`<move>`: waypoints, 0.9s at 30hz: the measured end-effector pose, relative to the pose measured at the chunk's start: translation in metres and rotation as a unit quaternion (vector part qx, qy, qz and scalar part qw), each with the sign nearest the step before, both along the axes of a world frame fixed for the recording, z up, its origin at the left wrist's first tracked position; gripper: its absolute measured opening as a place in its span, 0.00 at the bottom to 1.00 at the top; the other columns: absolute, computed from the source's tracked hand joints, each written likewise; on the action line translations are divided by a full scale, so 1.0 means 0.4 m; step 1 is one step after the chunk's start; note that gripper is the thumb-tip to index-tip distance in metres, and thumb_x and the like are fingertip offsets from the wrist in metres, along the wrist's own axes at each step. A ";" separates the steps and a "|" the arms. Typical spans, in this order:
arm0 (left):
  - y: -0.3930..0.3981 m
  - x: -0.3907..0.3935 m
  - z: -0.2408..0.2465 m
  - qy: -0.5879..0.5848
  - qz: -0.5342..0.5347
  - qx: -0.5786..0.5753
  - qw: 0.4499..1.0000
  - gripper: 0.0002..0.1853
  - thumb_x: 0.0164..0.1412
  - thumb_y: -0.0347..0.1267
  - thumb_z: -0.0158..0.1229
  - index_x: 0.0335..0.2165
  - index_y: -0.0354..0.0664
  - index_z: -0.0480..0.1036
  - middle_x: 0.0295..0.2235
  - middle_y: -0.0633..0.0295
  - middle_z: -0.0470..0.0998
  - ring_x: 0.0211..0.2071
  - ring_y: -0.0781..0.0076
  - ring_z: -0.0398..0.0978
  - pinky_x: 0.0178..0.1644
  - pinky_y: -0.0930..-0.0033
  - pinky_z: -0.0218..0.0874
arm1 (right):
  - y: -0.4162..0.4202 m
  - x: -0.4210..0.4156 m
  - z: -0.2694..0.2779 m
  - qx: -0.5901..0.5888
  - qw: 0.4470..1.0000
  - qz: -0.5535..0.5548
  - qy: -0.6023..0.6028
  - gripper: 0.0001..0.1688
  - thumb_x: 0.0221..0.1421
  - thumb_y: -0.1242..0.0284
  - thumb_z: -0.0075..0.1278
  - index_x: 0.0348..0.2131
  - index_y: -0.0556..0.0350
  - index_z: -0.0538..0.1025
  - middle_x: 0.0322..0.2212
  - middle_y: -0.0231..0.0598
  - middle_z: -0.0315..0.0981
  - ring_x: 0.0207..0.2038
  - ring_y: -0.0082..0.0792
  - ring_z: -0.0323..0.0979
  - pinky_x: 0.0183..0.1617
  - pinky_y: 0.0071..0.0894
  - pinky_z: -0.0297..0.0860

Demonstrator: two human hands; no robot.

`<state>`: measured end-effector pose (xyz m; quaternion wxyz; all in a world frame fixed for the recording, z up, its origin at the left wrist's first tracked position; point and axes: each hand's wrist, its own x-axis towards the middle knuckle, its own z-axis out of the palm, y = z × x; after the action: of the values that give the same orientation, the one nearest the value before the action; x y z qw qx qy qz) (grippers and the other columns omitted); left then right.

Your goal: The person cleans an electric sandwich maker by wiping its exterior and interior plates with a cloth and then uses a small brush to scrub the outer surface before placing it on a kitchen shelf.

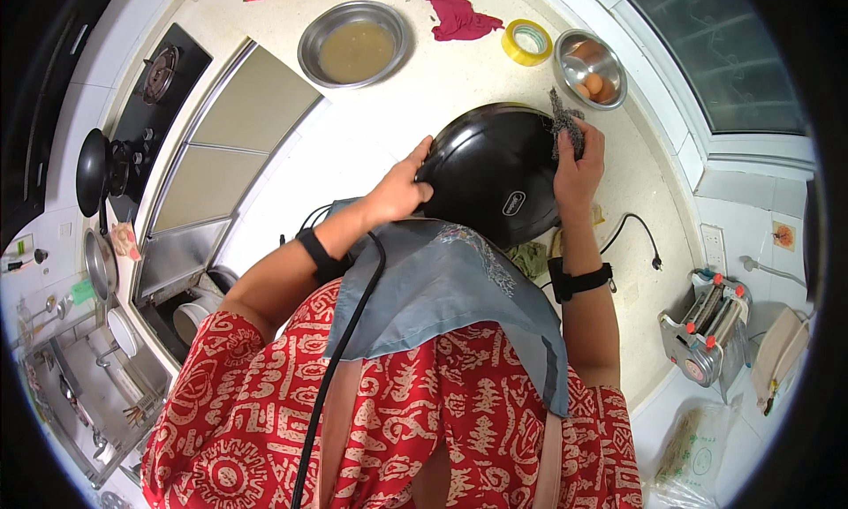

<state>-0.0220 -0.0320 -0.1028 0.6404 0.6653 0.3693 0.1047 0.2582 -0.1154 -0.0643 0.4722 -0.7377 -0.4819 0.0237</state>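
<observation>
In front of me a round black Midea electric griddle (pixel 487 171) is tilted up at the counter's near edge, its glossy surface and logo towards me. My left hand (pixel 401 188) grips its left rim, thumb on the near face. My right hand (pixel 582 161) pinches a grey steel-wool scrubber (pixel 567 128) against the upper right rim. A greenish cloth or pad (pixel 530 261) shows partly below the griddle; my apron (pixel 424 284) and arm hide the rest.
Across the counter (pixel 457 72) stand a steel basin (pixel 358 49) of cloudy water, a red cloth (pixel 457 16), yellow tape (pixel 527 42) and a steel bowl (pixel 589 68) with eggs. A plugged cord (pixel 629 221) and pasta machine (pixel 709 330) lie right; a gas stove (pixel 146 125) is left.
</observation>
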 end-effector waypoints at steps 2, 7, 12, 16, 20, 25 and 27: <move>0.036 0.007 -0.016 -0.017 0.017 -0.100 0.995 0.48 0.46 0.20 0.52 0.67 0.27 0.46 0.64 0.42 0.61 0.64 0.54 0.61 0.66 0.67 0.51 | -0.010 -0.010 -0.027 -0.021 1.000 -0.010 0.017 0.14 0.60 0.73 0.54 0.45 0.58 0.75 0.40 0.45 0.71 0.45 0.47 0.70 0.51 0.40 0.66; 0.088 0.002 -0.097 -0.027 0.064 -0.248 0.966 0.45 0.43 0.20 0.52 0.64 0.27 0.56 0.56 0.46 0.70 0.56 0.57 0.69 0.62 0.64 0.59 | -0.009 -0.007 -0.073 -0.057 0.996 0.000 -0.062 0.15 0.59 0.74 0.55 0.47 0.56 0.76 0.42 0.44 0.71 0.44 0.44 0.71 0.51 0.38 0.67; 0.086 -0.012 -0.142 -0.024 0.064 -0.244 0.967 0.36 0.50 0.23 0.53 0.61 0.29 0.63 0.48 0.52 0.77 0.48 0.62 0.75 0.56 0.65 0.65 | 0.036 -0.046 -0.111 -0.091 0.991 0.059 -0.078 0.20 0.56 0.75 0.56 0.50 0.46 0.78 0.43 0.43 0.68 0.45 0.45 0.69 0.51 0.38 0.67; 0.053 -0.016 -0.133 0.012 0.083 -0.109 0.991 0.32 0.57 0.32 0.57 0.59 0.31 0.65 0.47 0.49 0.78 0.47 0.60 0.77 0.52 0.63 0.67 | 0.092 -0.113 -0.121 -0.105 0.979 0.161 -0.069 0.26 0.47 0.76 0.60 0.48 0.37 0.81 0.42 0.44 0.67 0.45 0.47 0.69 0.48 0.44 0.67; 0.034 -0.044 -0.120 0.055 0.098 0.009 0.994 0.26 0.71 0.42 0.50 0.59 0.36 0.66 0.32 0.59 0.77 0.29 0.74 0.75 0.35 0.71 0.69 | 0.161 -0.188 -0.133 -0.126 0.960 0.215 -0.132 0.26 0.43 0.76 0.62 0.45 0.38 0.82 0.40 0.39 0.68 0.44 0.44 0.69 0.46 0.43 0.65; 0.018 -0.035 -0.102 0.043 0.121 0.020 0.991 0.23 0.75 0.42 0.43 0.56 0.37 0.68 0.18 0.64 0.69 0.16 0.76 0.68 0.22 0.71 0.64 | 0.153 -0.272 -0.132 -0.127 0.926 0.280 -0.218 0.10 0.42 0.75 0.61 0.30 0.48 0.80 0.35 0.35 0.67 0.39 0.41 0.67 0.40 0.42 0.63; 0.014 -0.039 -0.124 0.039 0.128 0.028 0.991 0.22 0.75 0.42 0.43 0.55 0.36 0.68 0.18 0.62 0.70 0.16 0.75 0.68 0.22 0.69 0.63 | 0.084 -0.320 -0.159 -0.110 0.910 0.307 -0.256 0.04 0.45 0.75 0.55 0.27 0.50 0.77 0.32 0.35 0.67 0.36 0.40 0.67 0.37 0.41 0.62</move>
<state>-0.0374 -0.0263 -0.1524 0.5878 0.6337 0.4731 0.1706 0.1302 -0.0817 -0.1281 0.2179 -0.5811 -0.7835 0.0306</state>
